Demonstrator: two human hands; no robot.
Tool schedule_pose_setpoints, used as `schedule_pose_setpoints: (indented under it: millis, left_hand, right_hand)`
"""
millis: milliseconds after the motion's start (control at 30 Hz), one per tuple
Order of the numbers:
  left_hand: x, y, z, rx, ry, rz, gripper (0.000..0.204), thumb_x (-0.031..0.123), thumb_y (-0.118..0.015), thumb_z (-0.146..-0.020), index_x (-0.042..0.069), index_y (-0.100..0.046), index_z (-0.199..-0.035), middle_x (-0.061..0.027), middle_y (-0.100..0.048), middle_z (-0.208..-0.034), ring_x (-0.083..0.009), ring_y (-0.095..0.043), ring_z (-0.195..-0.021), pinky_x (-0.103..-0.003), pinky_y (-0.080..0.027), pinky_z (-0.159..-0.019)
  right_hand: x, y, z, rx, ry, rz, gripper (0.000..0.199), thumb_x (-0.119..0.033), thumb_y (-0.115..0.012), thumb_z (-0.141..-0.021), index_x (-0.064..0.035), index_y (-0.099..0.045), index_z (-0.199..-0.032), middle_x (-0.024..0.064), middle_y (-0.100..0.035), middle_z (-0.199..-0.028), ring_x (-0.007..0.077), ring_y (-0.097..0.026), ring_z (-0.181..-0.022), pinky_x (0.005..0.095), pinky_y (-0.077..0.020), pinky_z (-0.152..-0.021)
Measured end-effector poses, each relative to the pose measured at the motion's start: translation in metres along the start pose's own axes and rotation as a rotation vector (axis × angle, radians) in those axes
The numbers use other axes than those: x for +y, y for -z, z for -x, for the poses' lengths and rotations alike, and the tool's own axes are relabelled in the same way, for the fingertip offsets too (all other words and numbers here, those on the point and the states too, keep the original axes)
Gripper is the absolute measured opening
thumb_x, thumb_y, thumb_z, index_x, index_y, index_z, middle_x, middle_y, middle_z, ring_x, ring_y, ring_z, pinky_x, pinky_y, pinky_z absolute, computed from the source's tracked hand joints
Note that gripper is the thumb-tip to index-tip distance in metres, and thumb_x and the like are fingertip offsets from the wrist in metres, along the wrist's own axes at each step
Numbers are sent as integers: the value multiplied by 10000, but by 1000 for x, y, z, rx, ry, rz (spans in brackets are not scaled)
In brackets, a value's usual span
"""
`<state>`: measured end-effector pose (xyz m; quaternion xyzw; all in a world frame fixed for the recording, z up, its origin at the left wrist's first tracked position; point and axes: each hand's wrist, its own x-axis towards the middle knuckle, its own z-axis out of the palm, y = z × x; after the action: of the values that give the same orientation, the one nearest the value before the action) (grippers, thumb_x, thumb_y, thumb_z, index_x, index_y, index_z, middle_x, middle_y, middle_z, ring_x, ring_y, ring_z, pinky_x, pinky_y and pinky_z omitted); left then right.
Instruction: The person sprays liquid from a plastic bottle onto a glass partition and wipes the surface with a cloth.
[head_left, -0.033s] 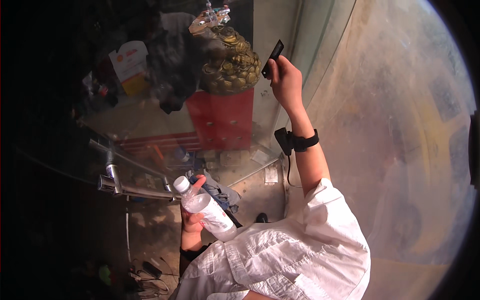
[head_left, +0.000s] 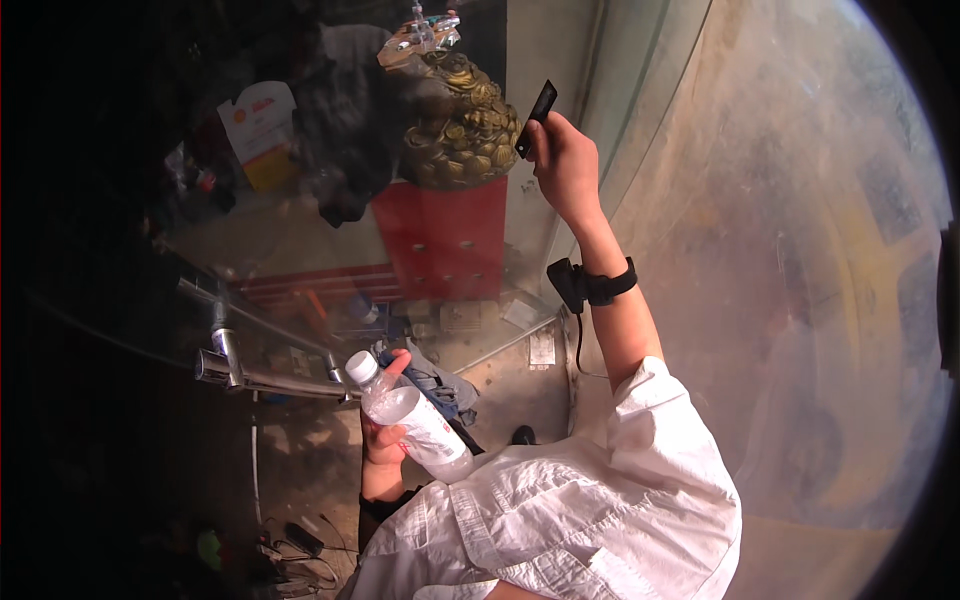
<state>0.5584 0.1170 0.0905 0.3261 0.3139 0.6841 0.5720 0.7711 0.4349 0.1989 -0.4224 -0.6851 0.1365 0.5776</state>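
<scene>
Bottle (head_left: 415, 425) nr metal rail (head_left: 270, 380)

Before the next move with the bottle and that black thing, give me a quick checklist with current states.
1. Left hand grip on the plastic bottle: ok, fingers wrap its body.
2. Bottle cap on: ok, white cap in place.
3. Right hand grip on the small black device: ok, pinched at its lower end, raised toward the glass panel.
4. Wrist strap and its cable free of snags: cannot tell.
5. Metal rail apart from the bottle: ok, though it lies just to the left.
6. Footing below: cannot tell, too dark.
</scene>
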Motion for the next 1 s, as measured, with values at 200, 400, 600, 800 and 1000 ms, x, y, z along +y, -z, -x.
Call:
schedule_pose_setpoints:
  millis: [200, 400, 600, 800, 1000]
  left_hand:
    - [0, 0, -2, -4, -4, -42, 1039, 275, -797, -586, -134, -374, -1443, -97, -368, -1494, -189, -531, -1225, -320, -494, -972]
    - [-11, 13, -6, -34, -80, -54, 1035, 230, -789, -611, -110, -323, -1471, -158, -376, -1528, -186, -622, -1109, -308, -536, -928]
    - [-7, 9, -2, -15, -39, -29, 1038, 242, -786, -605, -102, -328, -1471, -152, -380, -1529, -180, -635, -1079, -307, -546, -903]
    - [-4, 1, 1, 4, -21, 9, 1030, 268, -808, -602, -138, -367, -1440, -95, -389, -1470, -192, -600, -1130, -333, -534, -917]
    - [-9, 4, -1, -16, -57, 10, 1046, 248, -792, -623, -98, -304, -1482, -154, -398, -1521, -175, -647, -1062, -309, -557, -881]
  right_hand:
    - [1, 4, -4, 18, -51, 1, 248, -237, -599, -968, -36, -578, -825, 169, -619, -693, 394, -608, -690, 439, -461, -599]
    - [-3, 7, -10, 21, -150, 20, 229, -270, -598, -965, -56, -609, -883, 169, -639, -728, 407, -626, -743, 492, -464, -632]
    - [3, 4, -7, -7, -42, 123, 207, -223, -582, -998, -36, -636, -928, 64, -633, -637, 159, -610, -533, 315, -478, -558]
    - [4, -2, 14, -50, 67, 234, 205, -224, -587, -988, -43, -621, -898, 93, -651, -667, 243, -653, -606, 353, -479, -583]
    - [-2, -18, 24, -49, -3, 107, 237, -266, -595, -971, -61, -582, -853, 172, -630, -707, 414, -615, -704, 483, -462, -602]
